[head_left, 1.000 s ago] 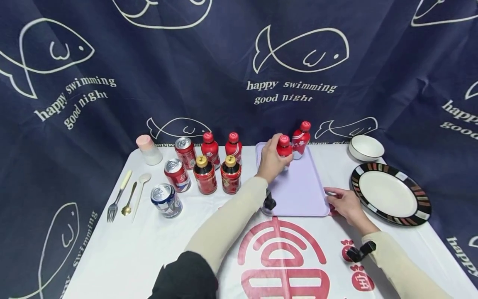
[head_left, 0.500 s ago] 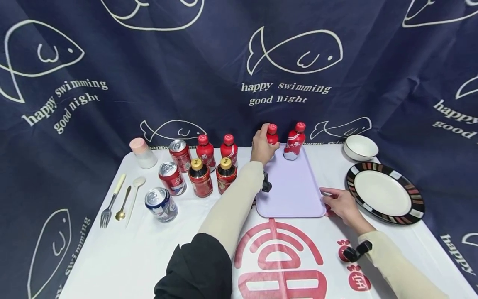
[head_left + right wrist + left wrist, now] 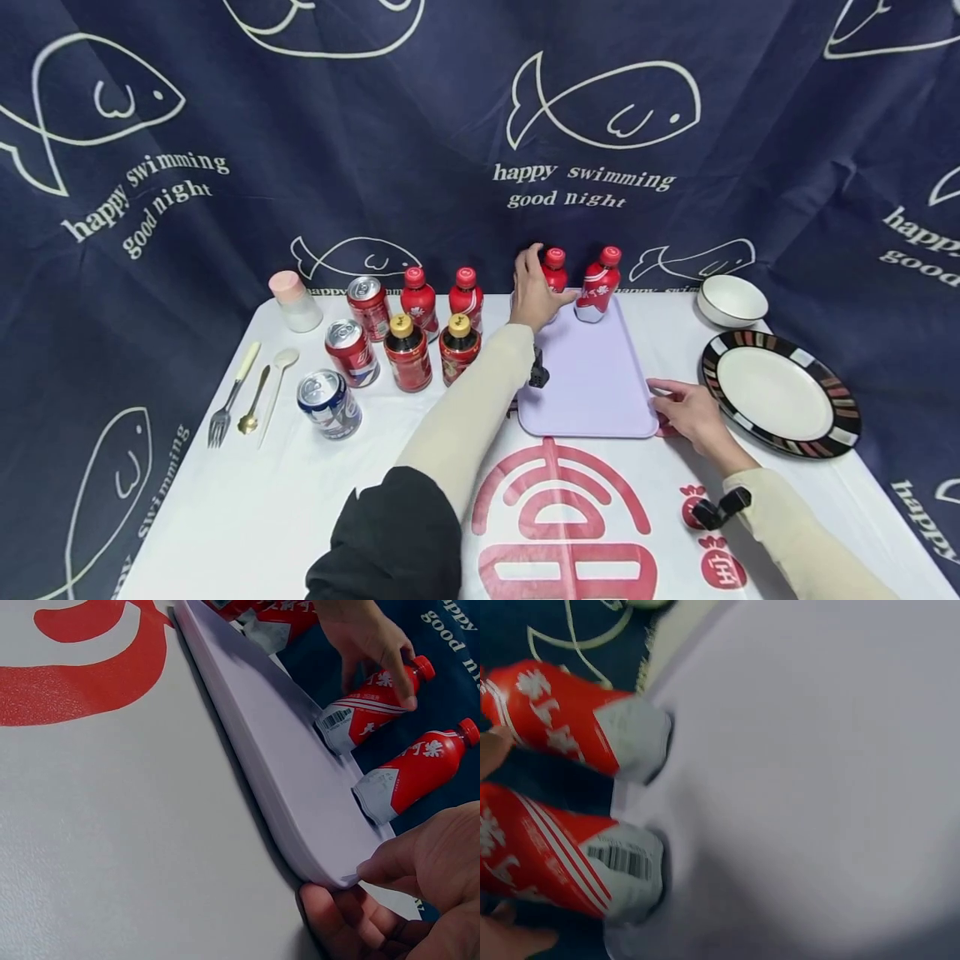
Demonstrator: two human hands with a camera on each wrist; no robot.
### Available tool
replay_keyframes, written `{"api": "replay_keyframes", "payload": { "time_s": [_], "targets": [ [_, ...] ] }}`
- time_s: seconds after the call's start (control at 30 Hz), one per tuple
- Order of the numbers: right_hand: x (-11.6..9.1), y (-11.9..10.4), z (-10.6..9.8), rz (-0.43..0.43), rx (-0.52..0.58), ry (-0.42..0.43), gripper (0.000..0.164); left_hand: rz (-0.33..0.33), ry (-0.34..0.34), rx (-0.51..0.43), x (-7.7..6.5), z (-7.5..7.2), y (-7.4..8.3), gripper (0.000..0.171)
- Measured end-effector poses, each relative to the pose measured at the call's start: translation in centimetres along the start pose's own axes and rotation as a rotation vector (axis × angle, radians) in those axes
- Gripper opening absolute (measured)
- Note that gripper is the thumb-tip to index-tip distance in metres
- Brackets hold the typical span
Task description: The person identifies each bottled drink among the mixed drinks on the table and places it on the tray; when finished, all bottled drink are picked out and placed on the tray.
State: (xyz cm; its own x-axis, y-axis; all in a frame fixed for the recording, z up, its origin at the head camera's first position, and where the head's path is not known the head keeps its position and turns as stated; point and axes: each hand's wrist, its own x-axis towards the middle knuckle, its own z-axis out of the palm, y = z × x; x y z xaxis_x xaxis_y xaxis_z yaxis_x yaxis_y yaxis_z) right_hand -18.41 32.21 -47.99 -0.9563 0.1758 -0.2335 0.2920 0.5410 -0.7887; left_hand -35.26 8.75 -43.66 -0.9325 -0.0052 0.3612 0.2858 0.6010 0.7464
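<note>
Two red cola bottles with red caps stand upright at the far end of a lilac tray (image 3: 592, 375). My left hand (image 3: 533, 292) is around the left cola bottle (image 3: 555, 271), thumb and fingers spread apart. In the left wrist view this bottle (image 3: 622, 862) has its base on the tray, with fingertips (image 3: 517, 937) to one side and the thumb on the other. The right cola bottle (image 3: 597, 283) stands beside it. My right hand (image 3: 693, 412) pinches the tray's near right corner, thumb on the rim and fingers beneath, clearest in the right wrist view.
Left of the tray stand several bottles (image 3: 408, 358) and cans (image 3: 330, 408), plus a pink-lidded jar (image 3: 296, 304). A fork (image 3: 228, 400) and two spoons lie at the far left. To the right are a white bowl (image 3: 732, 302) and a dark-rimmed plate (image 3: 843, 404).
My left hand has carried the cola bottle back and left to the tray's far end, beside the other one, and its thumb has spread away. My right hand keeps its place at the corner.
</note>
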Motion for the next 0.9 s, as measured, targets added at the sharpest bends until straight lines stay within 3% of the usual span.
{"api": "replay_keyframes", "payload": {
  "time_s": [0.1, 0.23, 0.4, 0.5, 0.6, 0.7, 0.9],
  "targets": [
    [-0.1, 0.1, 0.1, -0.002, 0.009, 0.000, 0.045, 0.063, 0.065, -0.027, -0.8, -0.5, 0.4, 0.098],
    [-0.4, 0.1, 0.2, 0.000, 0.022, -0.001, 0.045, 0.201, 0.136, -0.104, -2.5, -1.9, 1.4, 0.087],
    [-0.5, 0.3, 0.6, 0.005, 0.026, -0.014, 0.044, 0.419, 0.145, -0.213, -5.7, -5.9, 3.5, 0.077],
    [-0.4, 0.4, 0.6, 0.012, 0.018, -0.004, 0.045, 0.512, 0.158, -0.242, -7.3, -8.7, 4.4, 0.068],
    [-0.2, 0.3, 0.4, -0.002, -0.011, 0.007, 0.044, 0.538, 0.221, -0.211, -8.0, -11.2, 4.5, 0.056],
    [0.0, 0.3, 0.2, -0.012, -0.041, 0.009, 0.043, 0.516, 0.302, -0.124, -8.3, -13.1, 3.6, 0.051],
    [0.1, 0.1, 0.1, -0.022, -0.024, 0.003, 0.044, 0.454, 0.339, 0.039, -9.1, -15.1, 1.4, 0.054]
  ]
}}
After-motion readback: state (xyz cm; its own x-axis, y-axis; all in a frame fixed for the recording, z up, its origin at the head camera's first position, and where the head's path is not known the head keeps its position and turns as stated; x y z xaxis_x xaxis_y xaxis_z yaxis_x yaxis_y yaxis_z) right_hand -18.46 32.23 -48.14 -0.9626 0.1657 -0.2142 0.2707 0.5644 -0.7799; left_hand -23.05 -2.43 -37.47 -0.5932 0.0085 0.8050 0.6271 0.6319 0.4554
